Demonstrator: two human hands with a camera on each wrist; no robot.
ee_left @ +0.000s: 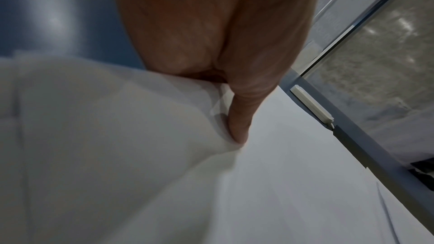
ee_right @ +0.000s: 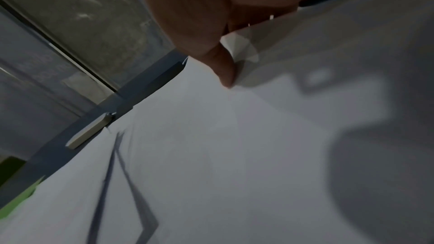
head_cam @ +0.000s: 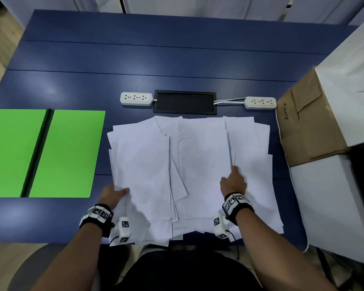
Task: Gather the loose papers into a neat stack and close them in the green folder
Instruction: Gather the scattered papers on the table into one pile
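Observation:
Several loose white papers (head_cam: 202, 160) lie fanned and overlapping in the middle of the blue table (head_cam: 156, 59). The green folder (head_cam: 67, 152) lies open and flat to their left, with a dark spine down its middle. My left hand (head_cam: 116, 193) grips the pile's left edge, thumb (ee_left: 237, 127) on top, fingers hidden beneath, and the papers (ee_left: 281, 173) bulge up there. My right hand (head_cam: 233, 181) is on the right part of the pile. Its thumb (ee_right: 225, 70) presses on the papers (ee_right: 234, 155) while its fingers are tucked under the edge of a lifted sheet.
Two white power strips (head_cam: 136, 98) (head_cam: 260, 102) flank a black inset panel (head_cam: 185, 101) just behind the papers. A cardboard box (head_cam: 307, 127) and white boxes (head_cam: 345, 85) crowd the table's right side. The papers overhang the near table edge.

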